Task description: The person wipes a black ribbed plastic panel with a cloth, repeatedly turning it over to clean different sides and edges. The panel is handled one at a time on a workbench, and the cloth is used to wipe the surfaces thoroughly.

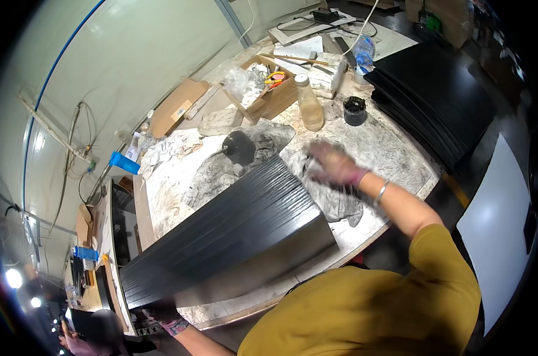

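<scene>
A long stack of thin black sheets (221,222) lies aslant on the stained worktable, its ridged edges facing up. My right hand (334,164), in a stained purplish glove, is blurred by motion at the far right end of the stack. It grips a grey, smudged rag (334,199) that spreads over the tabletop beside the stack. My left hand (167,315), also gloved, is at the near left end of the stack, against its lower edge; its fingers are in shadow and mostly hidden. Behind the stack, a black cup (239,148) sits on another dirty cloth (206,178).
A glass bottle (309,104) and a black-smeared jar (354,111) stand beyond my right hand. Farther back is a cardboard box (275,98) with scissors and plastic. Large black sheets (435,95) are piled at right. A blue cup (124,162) is by the wall.
</scene>
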`<state>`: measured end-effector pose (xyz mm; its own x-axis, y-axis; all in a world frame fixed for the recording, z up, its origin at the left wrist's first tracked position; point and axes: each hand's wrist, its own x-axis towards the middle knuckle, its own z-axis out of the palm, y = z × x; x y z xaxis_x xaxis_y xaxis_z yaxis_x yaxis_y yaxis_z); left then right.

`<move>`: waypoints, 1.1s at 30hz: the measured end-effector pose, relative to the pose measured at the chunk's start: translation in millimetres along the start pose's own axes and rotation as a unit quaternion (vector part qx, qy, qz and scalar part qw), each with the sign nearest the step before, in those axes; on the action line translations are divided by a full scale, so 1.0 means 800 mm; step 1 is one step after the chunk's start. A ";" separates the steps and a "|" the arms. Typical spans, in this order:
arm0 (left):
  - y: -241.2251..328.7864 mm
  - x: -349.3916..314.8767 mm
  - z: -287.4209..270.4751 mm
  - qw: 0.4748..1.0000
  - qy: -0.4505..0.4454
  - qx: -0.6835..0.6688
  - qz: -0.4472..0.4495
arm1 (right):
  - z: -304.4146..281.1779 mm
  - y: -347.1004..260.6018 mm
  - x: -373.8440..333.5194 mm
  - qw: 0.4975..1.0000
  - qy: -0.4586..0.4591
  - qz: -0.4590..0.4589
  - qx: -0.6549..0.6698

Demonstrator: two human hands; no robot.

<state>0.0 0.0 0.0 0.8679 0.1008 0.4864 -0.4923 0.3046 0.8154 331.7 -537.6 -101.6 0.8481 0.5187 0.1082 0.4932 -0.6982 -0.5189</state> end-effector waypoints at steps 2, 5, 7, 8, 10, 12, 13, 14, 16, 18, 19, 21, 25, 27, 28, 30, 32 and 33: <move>-0.013 0.004 0.023 1.000 -0.001 0.008 0.017 | 0.051 0.017 -0.034 0.994 -0.022 -0.017 -0.106; -0.024 0.025 0.061 0.998 -0.001 0.044 0.042 | 0.056 0.031 -0.036 0.997 -0.053 -0.006 -0.064; -0.017 0.033 0.070 0.997 0.013 0.053 0.045 | 0.015 0.036 0.001 0.993 -0.117 -0.026 0.014; -0.016 0.033 0.071 0.997 0.020 0.052 0.050 | -0.013 0.026 0.007 0.994 0.030 -0.018 0.104; -0.017 0.035 0.076 0.997 0.035 0.047 0.057 | -0.068 0.009 0.040 0.955 0.207 0.091 0.193; -0.027 0.045 0.078 0.997 0.044 0.037 0.054 | -0.101 0.024 0.078 0.926 0.273 0.107 0.237; -0.032 0.052 0.080 0.997 0.044 0.033 0.054 | -0.101 0.047 0.103 0.917 0.286 0.132 0.247; -0.035 0.062 0.083 0.997 0.044 0.030 0.055 | -0.094 0.067 0.127 0.906 0.297 0.157 0.258; -0.050 0.074 0.084 0.997 0.051 0.022 0.051 | -0.088 0.082 0.157 0.903 0.269 0.113 0.315; -0.062 0.087 0.084 0.997 0.063 0.021 0.050 | -0.101 0.070 0.167 0.910 0.154 0.130 0.362; -0.070 0.104 0.090 0.997 0.055 0.017 0.049 | -0.080 0.099 0.190 0.910 0.214 0.110 0.338; -0.086 0.136 0.104 0.998 0.041 0.004 0.051 | -0.038 0.157 0.240 0.899 0.330 0.076 0.276; -0.091 0.126 0.099 0.996 0.068 -0.001 0.054 | -0.077 0.081 0.206 0.893 0.289 -0.021 0.345; -0.092 0.127 0.084 0.997 0.069 -0.005 0.044 | -0.081 0.080 0.189 0.919 0.271 -0.071 0.279; -0.091 0.122 0.078 0.997 0.071 -0.003 0.037 | -0.086 0.079 0.182 0.940 0.265 -0.094 0.195; -0.083 0.113 0.068 0.997 0.074 0.000 0.028 | -0.115 0.050 0.150 0.975 0.203 -0.092 0.008; -0.074 0.112 0.070 0.997 0.069 0.003 0.026 | -0.115 0.030 0.121 0.980 0.074 -0.156 -0.102; -0.068 0.106 0.071 0.997 0.069 0.007 0.028 | -0.101 0.014 0.110 0.975 -0.028 -0.141 -0.170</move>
<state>96.6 -61.6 14.7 0.8393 0.2472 0.4842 -0.5404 0.2812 0.7931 427.9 -539.9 -29.3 0.6627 0.7328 0.1541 0.7485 -0.6425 -0.1639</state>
